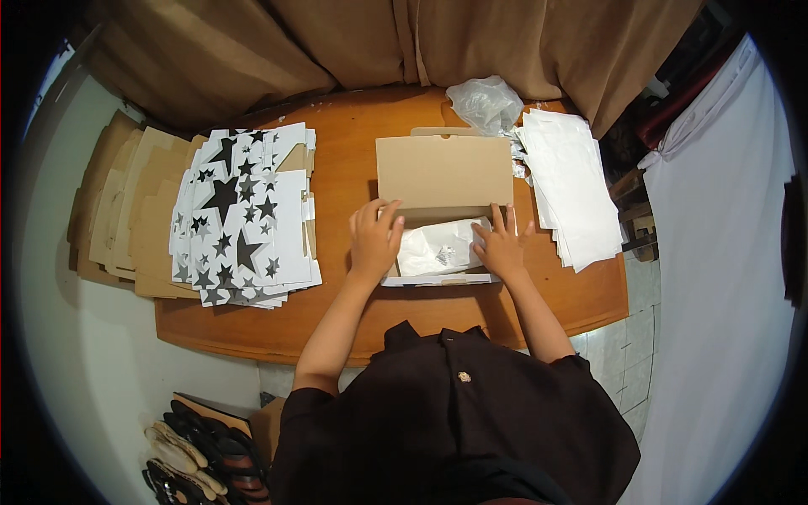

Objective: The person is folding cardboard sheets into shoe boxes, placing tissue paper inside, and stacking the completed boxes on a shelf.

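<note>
Loosely spread, the fingers (390, 210) of the left hand (374, 240) lie over the left side of an open cardboard box (445, 172), their tips toward the far left corner. Those of the right hand (502, 250) are spread too, some reaching up to the far right corner and others bent in over the contents. Neither hand is closed round anything; how firmly they press cannot be told.

Between the hands, inside the box, lies a white paper bundle (421, 247) with a small silvery patch on its near face. The box sits on the near-middle part of a brown wooden table (347, 135), its plain brown lid raised at the far side and its white-edged near wall facing the person.

Just beyond the lid, to the right, rests a crumpled clear plastic bag (486, 103), with some silvery scraps (518, 156) near it. Right of the box is a fanned stack of white paper sheets (572, 185). Well to the left lie flat white box blanks (240, 227) patterned with black and grey stars, and left of them, overlapping plain brown cardboard (160, 202).

A brown curtain (362, 42) hangs along the far side, a white cloth (715, 219) at the right; shoes (189, 454) stand at the near left, below the table.
</note>
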{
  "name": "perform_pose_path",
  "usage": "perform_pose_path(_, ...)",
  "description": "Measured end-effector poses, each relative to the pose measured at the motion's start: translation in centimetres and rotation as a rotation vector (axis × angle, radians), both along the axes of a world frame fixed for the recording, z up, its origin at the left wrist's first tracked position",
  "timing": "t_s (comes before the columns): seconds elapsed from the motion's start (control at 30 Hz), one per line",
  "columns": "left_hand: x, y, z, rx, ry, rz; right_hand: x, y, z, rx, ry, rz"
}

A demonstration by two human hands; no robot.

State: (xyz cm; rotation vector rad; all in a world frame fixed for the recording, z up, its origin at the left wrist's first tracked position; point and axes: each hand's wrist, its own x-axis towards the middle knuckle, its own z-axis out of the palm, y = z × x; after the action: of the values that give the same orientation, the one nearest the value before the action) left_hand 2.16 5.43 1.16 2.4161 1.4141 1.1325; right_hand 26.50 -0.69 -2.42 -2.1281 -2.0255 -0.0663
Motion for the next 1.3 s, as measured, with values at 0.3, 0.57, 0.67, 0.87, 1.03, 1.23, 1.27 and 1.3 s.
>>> perform_pose_path(0.3, -1.0, -6.7, -1.6, -0.019, 0.01, -0.175, 3.4, 6.4, 0.8, 0.255, 0.623, -0.232)
perform_pose_path(0.57, -0.8, -8.1, -7.4, -0.041, 0.132, -0.252, 5.0, 7.4, 0.4, 0.341, 1.489, -0.33)
perform_pose_path(0.67, -0.5, -8.7, -8.4, 0.026, 0.13, -0.219, 2.9, 3.7, 4.4, 0.367, 1.508, -0.22)
perform_pose_path(0.87, 0.4, -10.2, -8.7, 0.203, 0.181, -0.027, 0.8, -4.0, 4.0, 0.273, 1.218, -0.036)
perform_pose_path(1.03, 2.6, -11.3, -9.1, 0.24, 0.149, 0.009, -0.2, -6.7, 1.7, 0.332, 1.398, -0.101)
perform_pose_path(1.23, 1.6, -11.8, -8.4, 0.236, 0.128, -0.037, -0.3, -7.9, -1.5, 0.529, 0.862, -0.208)
perform_pose_path(1.27, 1.5, -11.8, -8.4, 0.224, 0.123, -0.051, 0.0, -8.0, -2.8, 0.572, 0.876, -0.16)
perform_pose_path(1.3, 1.6, -11.9, -8.3, 0.224, 0.124, -0.052, 0.0, -8.1, -2.9, 0.613, 0.887, -0.108)
